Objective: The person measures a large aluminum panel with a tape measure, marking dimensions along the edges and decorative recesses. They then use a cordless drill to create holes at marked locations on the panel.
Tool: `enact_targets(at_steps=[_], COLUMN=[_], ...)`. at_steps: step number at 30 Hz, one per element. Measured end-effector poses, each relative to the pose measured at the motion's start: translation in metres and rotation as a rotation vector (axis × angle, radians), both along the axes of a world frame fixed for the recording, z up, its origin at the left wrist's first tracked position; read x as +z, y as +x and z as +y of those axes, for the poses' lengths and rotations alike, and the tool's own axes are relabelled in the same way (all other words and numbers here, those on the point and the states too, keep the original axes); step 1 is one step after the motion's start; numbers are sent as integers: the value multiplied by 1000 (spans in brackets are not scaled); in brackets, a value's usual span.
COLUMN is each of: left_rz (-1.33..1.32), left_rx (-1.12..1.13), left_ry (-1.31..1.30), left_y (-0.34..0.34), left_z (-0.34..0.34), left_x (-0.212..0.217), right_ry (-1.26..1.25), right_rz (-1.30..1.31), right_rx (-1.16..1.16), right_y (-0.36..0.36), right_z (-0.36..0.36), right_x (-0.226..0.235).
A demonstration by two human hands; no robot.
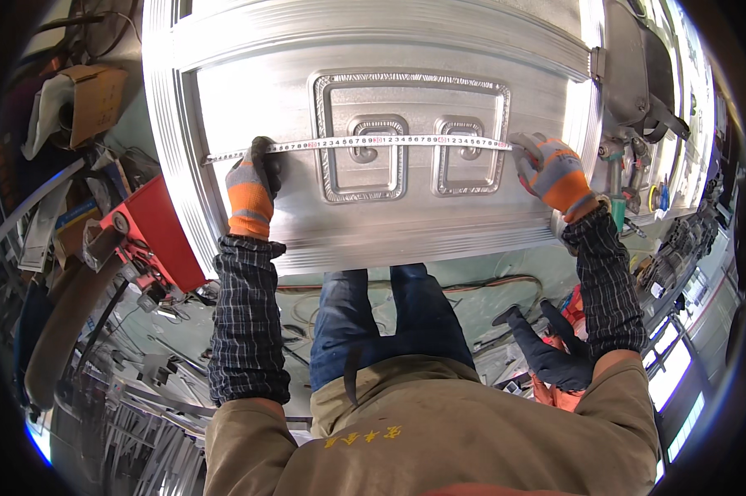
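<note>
A white tape measure blade is stretched straight across a silvery metal panel in a ribbed frame. It crosses the raised, embossed rectangular pattern near the panel's middle. My left hand, in a grey and orange glove, is closed with its fingertips on the blade near the left frame rail. Beyond those fingers the blade runs on to the rail. At the blade's right stretch my right hand, gloved alike, is closed on it. Whether a tape case sits inside that hand is hidden.
To the left stands a red metal box, with a cardboard box farther off. Tools, one with a green part, lie beside the panel's right edge. Hoses cross the floor by my legs. Metal strips lie at lower left.
</note>
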State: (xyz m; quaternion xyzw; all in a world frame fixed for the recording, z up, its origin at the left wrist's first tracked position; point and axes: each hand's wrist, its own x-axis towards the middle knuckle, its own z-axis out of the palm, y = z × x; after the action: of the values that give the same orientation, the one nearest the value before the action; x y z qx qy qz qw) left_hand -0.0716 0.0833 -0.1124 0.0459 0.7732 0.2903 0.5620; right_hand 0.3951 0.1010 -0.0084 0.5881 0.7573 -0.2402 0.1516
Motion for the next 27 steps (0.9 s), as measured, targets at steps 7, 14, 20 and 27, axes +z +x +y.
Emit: enact_targets(at_steps=[7,14,20,27], left_rz=[6,50,17,7], left_rx=[-40,-118,17,62], left_ry=[40,138,57,67], left_y=[2,-1,7,7], left_z=[-1,-7,2,0], left_x=[8,1,16,13], right_ry=[-177,-186,-207,-224], right_rz=[-81,-114,-169,-107], right_rx=[-54,116,127,42], right_y=[-64,-137,-150,-151], right_z=[18,28,32,31], right_x=[-2,-17,-29,-29])
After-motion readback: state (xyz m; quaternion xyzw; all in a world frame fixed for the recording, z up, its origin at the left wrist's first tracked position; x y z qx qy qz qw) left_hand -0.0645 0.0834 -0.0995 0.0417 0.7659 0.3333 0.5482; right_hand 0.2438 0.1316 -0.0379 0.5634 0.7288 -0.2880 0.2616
